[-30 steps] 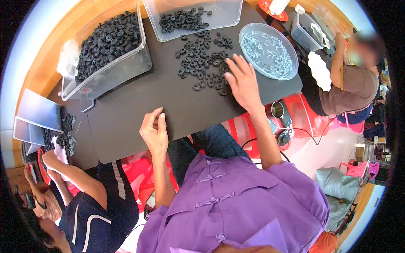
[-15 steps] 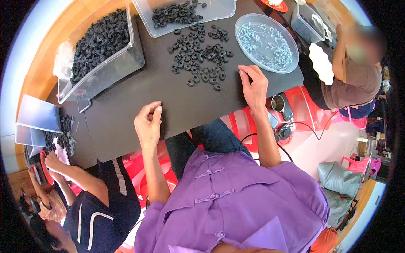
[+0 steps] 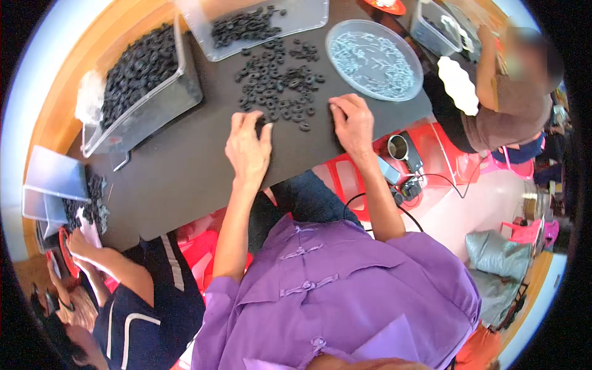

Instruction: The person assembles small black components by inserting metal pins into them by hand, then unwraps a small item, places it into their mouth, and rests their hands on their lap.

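My left hand (image 3: pixel 249 148) reaches to the near left edge of a scattered group of small black ring-shaped parts (image 3: pixel 283 86). Its thumb and fingers are apart, with nothing visible between them. Right of those parts, my right hand (image 3: pixel 354 126) hovers over or rests on the dark table (image 3: pixel 185 176), thumb and forefinger pinched together. Whatever they may hold is too small to make out. Just beyond that hand stands a round clear dish (image 3: pixel 394 97) containing many small silvery coil springs (image 3: pixel 376 61).
A large clear bin (image 3: pixel 148 111) heaped with black parts stands at the left. Another clear bin (image 3: pixel 302 26) lies at the back. Co-workers sit left (image 3: pixel 145 308) and right (image 3: pixel 518 111). A metal cup (image 3: pixel 398 147) sits on a red stool (image 3: pixel 431 145) below the table edge.
My left hand has moved right and forward, up to the black parts, and its fingers have spread. My right hand stays pinched near the dish; the whole view has shifted slightly.
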Motion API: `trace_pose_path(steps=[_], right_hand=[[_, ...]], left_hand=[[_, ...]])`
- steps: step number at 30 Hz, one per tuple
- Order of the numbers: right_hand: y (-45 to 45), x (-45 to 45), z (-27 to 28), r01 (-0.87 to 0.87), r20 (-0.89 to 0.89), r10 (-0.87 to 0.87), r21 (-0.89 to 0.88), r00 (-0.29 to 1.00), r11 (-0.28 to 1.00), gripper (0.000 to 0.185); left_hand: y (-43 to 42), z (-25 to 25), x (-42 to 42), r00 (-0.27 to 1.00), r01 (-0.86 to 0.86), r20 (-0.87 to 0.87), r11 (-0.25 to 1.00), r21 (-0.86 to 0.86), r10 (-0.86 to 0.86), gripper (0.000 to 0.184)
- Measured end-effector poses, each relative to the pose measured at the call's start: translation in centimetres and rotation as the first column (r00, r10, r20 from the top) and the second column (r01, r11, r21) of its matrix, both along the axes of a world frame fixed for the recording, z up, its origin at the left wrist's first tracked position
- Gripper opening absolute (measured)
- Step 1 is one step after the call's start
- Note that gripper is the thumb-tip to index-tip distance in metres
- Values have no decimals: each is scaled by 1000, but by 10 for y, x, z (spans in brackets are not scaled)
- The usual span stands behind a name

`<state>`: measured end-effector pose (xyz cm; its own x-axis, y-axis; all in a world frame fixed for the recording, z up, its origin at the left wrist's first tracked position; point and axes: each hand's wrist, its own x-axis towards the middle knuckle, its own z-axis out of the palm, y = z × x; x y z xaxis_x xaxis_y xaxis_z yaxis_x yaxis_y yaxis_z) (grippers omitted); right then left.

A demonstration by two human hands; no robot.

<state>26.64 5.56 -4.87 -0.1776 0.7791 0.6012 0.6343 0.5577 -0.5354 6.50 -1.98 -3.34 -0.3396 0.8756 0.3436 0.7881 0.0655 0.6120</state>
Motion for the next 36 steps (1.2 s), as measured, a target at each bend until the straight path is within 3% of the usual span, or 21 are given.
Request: trace_pose_path(steps=[4,7,9,12,14,16,18,20,21,23,28,32,34,36], right_hand=[[-2,3,3,6,-31,-7,-31,999,1000,7],[-6,5,9,-40,-198,14,-127,980,991,9],[-3,12,16,-7,-222,-12,-85,975,996,9],[21,33,25,175,-188,-177,-29,966,984,10],[47,51,34,307,-63,-303,71,951,949,11],[71,61,44,358,24,-359,18,933,933,13],[91,69,45,390,93,-384,-58,919,919,14],[105,73,46,448,306,-383,-183,872,875,16],[114,77,42,445,307,-379,-181,873,877,16],[129,85,27,379,471,-236,-235,850,895,17],[139,86,27,331,469,-164,-298,868,896,13],[136,84,24,267,441,-157,-200,884,943,7],[131,79,25,311,329,-263,-102,907,945,9],[126,70,31,248,288,-212,-92,934,964,11]], left_hand=[[-1,5,3,997,-24,70,997,-74,30,22],[-6,4,0,996,-26,83,999,-30,29,25],[-13,9,-2,907,-21,417,997,-77,51,25],[-23,-2,-6,821,-35,571,998,61,-6,23],[-26,-7,-10,786,-36,618,997,71,-16,23],[-29,-16,-16,638,-20,764,991,136,-92,26],[-29,-17,-17,607,-24,788,989,146,-102,27],[-30,-17,-16,572,-32,813,987,157,-111,28],[-30,-15,-16,544,-31,830,986,165,-122,28],[-33,-13,-16,516,-37,847,985,168,-125,28],[-34,-16,-21,468,-23,848,956,292,-248,28],[-35,-13,-20,429,-37,861,947,319,-273,28],[-36,-15,-21,442,-39,856,948,316,-268,26],[-37,-18,-22,482,-28,840,954,300,-250,22]])
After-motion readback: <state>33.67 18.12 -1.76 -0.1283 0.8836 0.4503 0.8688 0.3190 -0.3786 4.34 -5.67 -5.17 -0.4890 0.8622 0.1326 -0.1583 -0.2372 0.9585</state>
